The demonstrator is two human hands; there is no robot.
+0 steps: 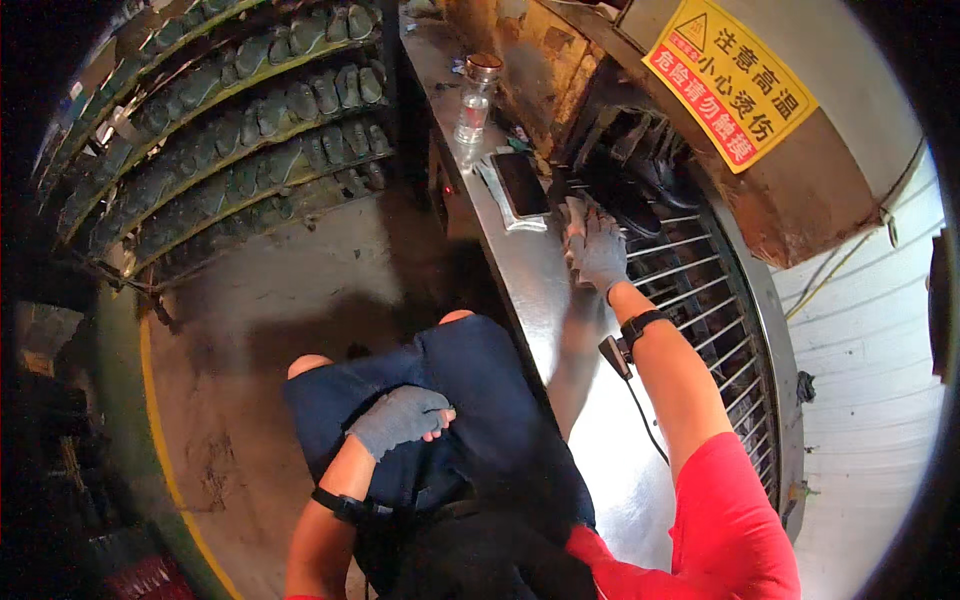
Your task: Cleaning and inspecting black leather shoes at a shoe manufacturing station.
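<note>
My right hand point(602, 252), in a grey glove, lies with its fingers stretched out at the edge of the steel bench point(530, 270). Against its thumb side is a pale, crumpled, cloth-like thing point(574, 218); whether the hand grips it is hard to see. Just beyond the fingertips, a black shoe point(622, 196) rests at the upper end of the metal bars point(700, 290), with another black shoe point(672, 180) beside it. My left hand point(400, 420), also gloved with bare fingertips, is loosely closed over my lap, and nothing shows in it.
A dark phone point(521, 184) lies on a folded white cloth point(492, 178) on the bench. Behind it stands a clear bottle point(472, 115) with a brown lid. A rusty machine hood point(720, 190) with a yellow warning label overhangs the bars. Shoe-filled racks point(250, 130) stand at the left.
</note>
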